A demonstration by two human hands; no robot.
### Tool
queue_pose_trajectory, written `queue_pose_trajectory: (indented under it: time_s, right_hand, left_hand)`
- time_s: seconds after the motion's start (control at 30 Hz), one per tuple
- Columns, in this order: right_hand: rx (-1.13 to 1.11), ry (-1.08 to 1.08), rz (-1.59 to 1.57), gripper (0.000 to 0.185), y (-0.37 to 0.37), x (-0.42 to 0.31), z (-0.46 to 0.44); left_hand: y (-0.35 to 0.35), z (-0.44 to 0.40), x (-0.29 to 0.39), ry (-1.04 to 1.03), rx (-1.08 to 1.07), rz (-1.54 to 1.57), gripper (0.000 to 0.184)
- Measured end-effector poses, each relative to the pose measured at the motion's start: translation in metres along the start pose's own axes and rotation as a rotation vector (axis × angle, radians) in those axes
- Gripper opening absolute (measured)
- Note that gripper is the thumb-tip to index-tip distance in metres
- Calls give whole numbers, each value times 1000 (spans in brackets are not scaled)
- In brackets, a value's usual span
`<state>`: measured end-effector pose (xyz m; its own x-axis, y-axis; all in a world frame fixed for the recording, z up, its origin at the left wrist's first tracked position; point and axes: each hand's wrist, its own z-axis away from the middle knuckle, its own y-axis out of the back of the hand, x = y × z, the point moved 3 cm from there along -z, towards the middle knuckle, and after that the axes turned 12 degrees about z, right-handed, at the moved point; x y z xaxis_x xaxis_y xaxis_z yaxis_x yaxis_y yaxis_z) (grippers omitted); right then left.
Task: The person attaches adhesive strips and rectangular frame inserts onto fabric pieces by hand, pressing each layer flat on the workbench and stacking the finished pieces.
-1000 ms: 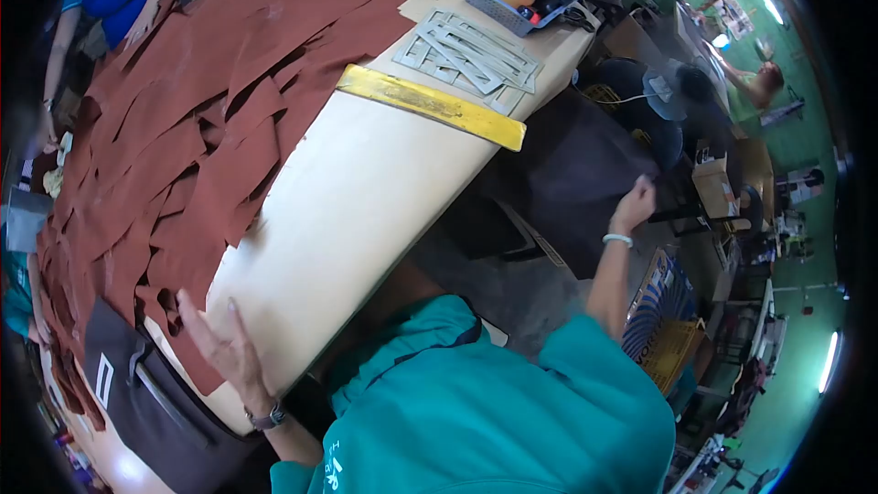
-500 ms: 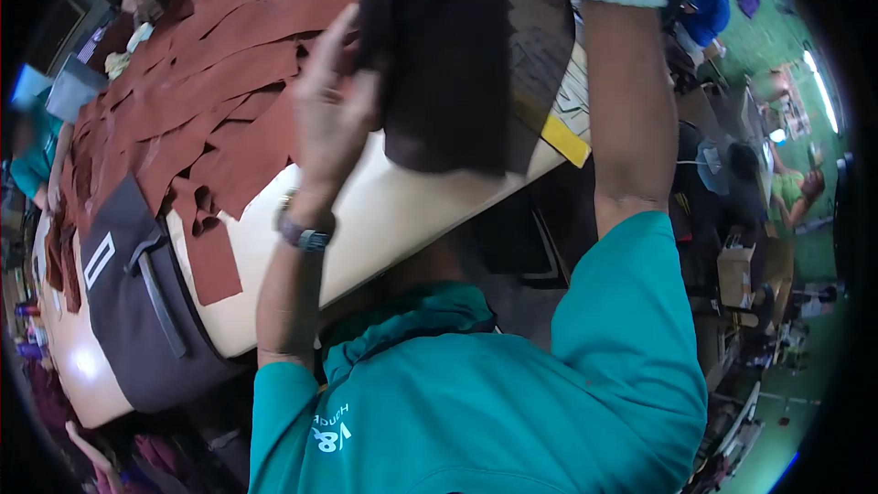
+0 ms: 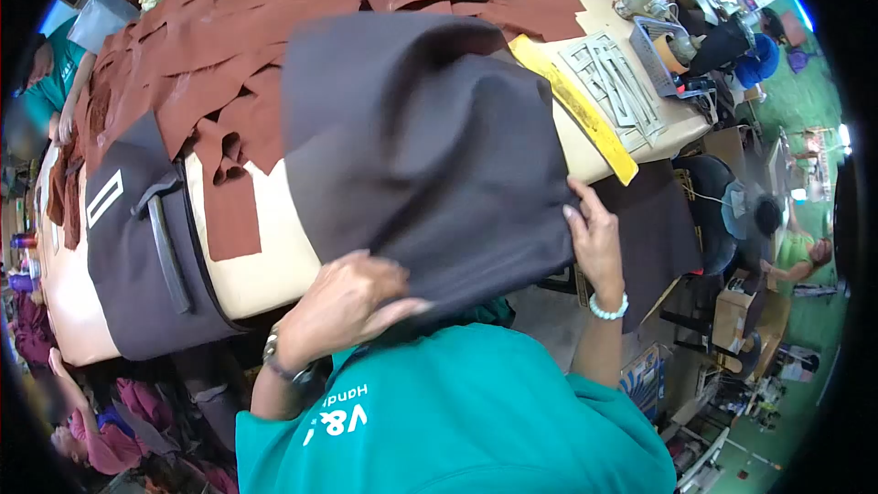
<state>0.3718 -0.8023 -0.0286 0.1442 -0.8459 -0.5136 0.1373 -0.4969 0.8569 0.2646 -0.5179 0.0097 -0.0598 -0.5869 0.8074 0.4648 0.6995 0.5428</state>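
Note:
A large dark brown sheet [image 3: 430, 146] lies with folds across the pale tabletop [image 3: 283, 284] and over part of the reddish-brown pieces [image 3: 201, 55]. My left hand [image 3: 352, 297] rests at its near left edge, fingers bent and slightly blurred; whether they pinch the edge is unclear. At the near right corner my right hand [image 3: 593, 227] grips the sheet between thumb and fingers. Just beyond the sheet's right side lies a yellow bar [image 3: 581, 114], next to pale flat templates [image 3: 615, 87].
A hammer [image 3: 166, 247] and a white rectangular frame [image 3: 105, 198] lie on another dark sheet [image 3: 128, 293] at left. A blue-grey basket [image 3: 654, 64] holds items at the far right. Co-workers are at the left [image 3: 59, 78], lower left [image 3: 101, 439] and far right [image 3: 803, 256].
The dark sheet, held up in the air half a second ago, now lies spread on the table. Both my hands have come down to its near edge.

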Motion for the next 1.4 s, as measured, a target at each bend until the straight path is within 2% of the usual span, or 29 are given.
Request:
queue_pose_trajectory:
  time_s: [0.03,0.07,0.13,0.17,0.23,0.3,0.43,0.53,0.7,0.77,0.83,0.87,0.9,0.93,0.97,1.0,1.03,1.1,1.17,1.23,1.3,1.4]
  right_hand:
    - [-55,-65,38,39,-9,7,7]
    - [-9,-50,50,39,-10,7,9]
    - [89,-15,72,40,-12,3,11]
    - [199,66,204,41,-5,-6,7]
    - [413,140,303,40,-1,-26,-9]
    - [480,271,354,39,-6,-46,-29]
    - [356,433,458,48,-53,-80,-54]
    - [177,388,480,57,-83,-78,-49]
    - [145,312,476,59,-83,-51,-18]
    - [247,289,406,61,-72,-37,-15]
    - [520,124,370,59,-37,-10,-26]
    - [754,36,422,51,-24,16,-30]
    - [805,-102,359,50,-9,42,-34]
    - [810,-326,343,52,-3,72,-37]
    - [685,-551,126,52,3,90,-41]
    - [650,-543,-73,48,-3,132,-50]
    - [572,-538,-421,34,-8,147,-54]
    - [617,-433,-503,22,6,136,-54]
    - [727,-138,-722,18,33,87,-50]
    - [793,23,-609,18,66,46,-44]
    - [867,219,-659,18,95,13,-38]
    - [912,349,-738,27,125,-12,-33]
  left_hand:
    - [-6,-11,-4,-152,207,27,34]
    - [-12,-24,-8,-262,381,-59,39]
    - [-18,-55,-21,-189,547,-276,57]
    - [-22,-69,-34,-94,573,-381,62]
    - [-32,-83,-55,37,561,-433,64]
    - [-41,-79,-57,4,544,-435,64]
    - [-59,-48,-48,17,505,-390,64]
    - [-69,-22,-42,30,474,-376,64]
    - [-54,-26,-44,-34,566,-340,64]
    - [-45,-44,-41,-22,572,-327,66]
    - [-50,-57,-48,13,502,-367,67]
    - [-51,-60,-49,25,479,-382,66]
    - [-52,-62,-51,41,457,-399,66]
    - [-53,-63,-52,48,454,-404,67]
    - [-53,-62,-51,38,445,-407,67]
    - [-53,-62,-51,33,440,-410,67]
    - [-53,-61,-51,34,439,-412,67]
    - [-57,-57,-50,27,413,-407,69]
    - [-59,-54,-50,19,394,-408,69]
    - [-58,-54,-51,-10,405,-419,68]
    - [-57,-57,-53,-37,408,-426,68]
    - [-59,-63,-55,-60,417,-427,68]
